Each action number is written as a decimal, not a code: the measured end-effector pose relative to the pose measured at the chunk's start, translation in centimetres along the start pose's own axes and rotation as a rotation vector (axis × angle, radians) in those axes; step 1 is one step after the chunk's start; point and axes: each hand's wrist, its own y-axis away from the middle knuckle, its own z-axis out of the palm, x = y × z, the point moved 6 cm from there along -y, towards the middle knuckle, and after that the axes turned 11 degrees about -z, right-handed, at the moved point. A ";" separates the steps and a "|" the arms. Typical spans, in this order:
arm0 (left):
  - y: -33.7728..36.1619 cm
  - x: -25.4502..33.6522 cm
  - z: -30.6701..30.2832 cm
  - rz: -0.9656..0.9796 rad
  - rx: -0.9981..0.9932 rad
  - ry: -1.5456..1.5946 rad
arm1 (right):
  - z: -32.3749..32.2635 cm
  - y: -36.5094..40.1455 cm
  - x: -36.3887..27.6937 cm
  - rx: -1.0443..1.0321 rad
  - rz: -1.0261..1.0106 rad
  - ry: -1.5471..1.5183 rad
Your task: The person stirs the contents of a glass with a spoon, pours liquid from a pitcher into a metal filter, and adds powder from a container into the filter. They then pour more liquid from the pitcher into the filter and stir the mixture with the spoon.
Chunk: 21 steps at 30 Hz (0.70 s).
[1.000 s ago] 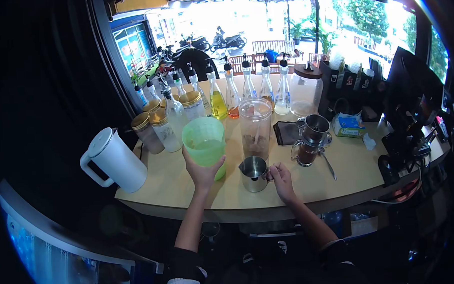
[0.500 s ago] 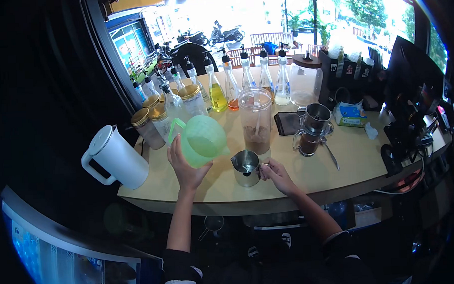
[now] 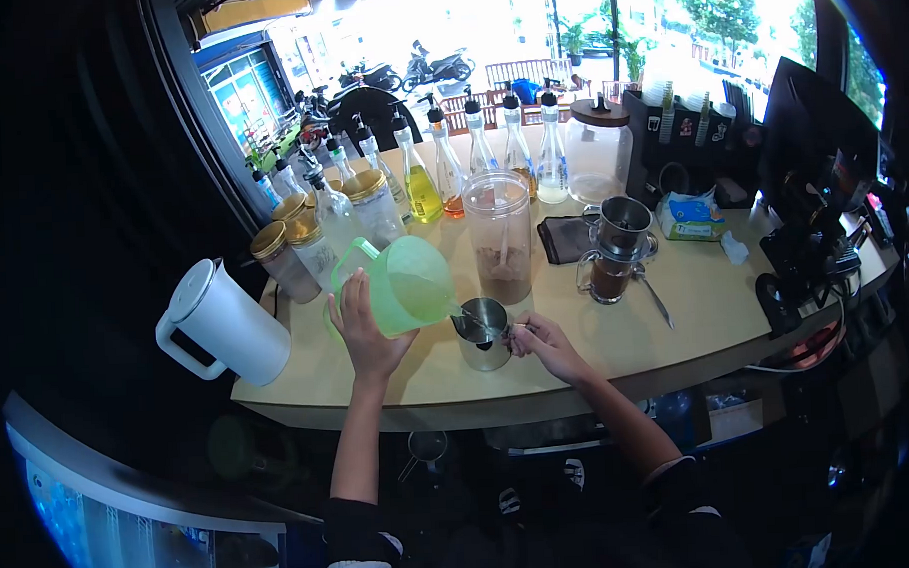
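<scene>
My left hand [image 3: 365, 327] is wrapped round a translucent green plastic pitcher [image 3: 411, 286], which is tilted to the right. Its spout sits just over the rim of a metal milk jug [image 3: 485, 349], and a thin clear stream seems to run from it into the jug. With closed fingers, my right hand [image 3: 544, 345] grips the jug's handle on its right side. The jug stands upright near the counter's front edge. Right behind it is a tall clear canister [image 3: 500, 232] with brown powder and a scoop inside.
A white kettle [image 3: 226, 327] stands at the left edge of the counter [image 3: 428, 385]. Gold-lidded jars [image 3: 286, 262] and several pump bottles [image 3: 422, 180] line the back. To the right are a metal drip filter [image 3: 625, 223] on a glass mug [image 3: 610, 279], a spoon [image 3: 655, 299], a dark cloth [image 3: 565, 240] and a wipes pack [image 3: 692, 218].
The green pitcher has tipped further right, its spout now over the jug, and liquid appears to flow. The jug and my right hand look nearly unmoved; the whole view has shifted slightly.
</scene>
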 end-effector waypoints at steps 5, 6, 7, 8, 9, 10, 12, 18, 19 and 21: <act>-0.1 -0.1 0.2 0.005 0.008 -0.007 | 0.0 -0.1 0.0 0.004 0.000 -0.035; -0.1 -0.1 0.2 0.005 0.008 -0.007 | 0.0 -0.1 0.0 0.005 0.000 -0.034; -0.1 -0.1 0.2 0.008 0.008 -0.008 | -0.1 -0.1 0.0 0.011 -0.006 -0.024; -0.2 -0.1 0.2 0.011 0.008 -0.009 | -0.2 -0.1 -0.1 0.017 -0.013 -0.015; -0.2 -0.2 0.2 0.010 0.008 -0.009 | -0.2 -0.1 0.0 0.017 -0.012 -0.015; -0.2 -0.2 0.2 0.017 0.010 -0.009 | -0.3 -0.1 0.0 0.029 -0.012 -0.022; -0.2 -0.3 0.1 0.022 0.013 -0.009 | -0.5 -0.2 0.3 0.040 -0.011 -0.031; -0.3 -0.3 0.1 0.037 0.020 -0.014 | -1.2 -0.1 0.4 0.191 0.008 -0.093; -0.3 -0.4 0.2 0.040 0.020 -0.012 | -1.3 -0.1 0.4 0.208 0.004 -0.091; -0.3 -0.5 0.2 0.043 0.019 -0.012 | -1.4 -0.1 0.5 0.227 0.001 -0.089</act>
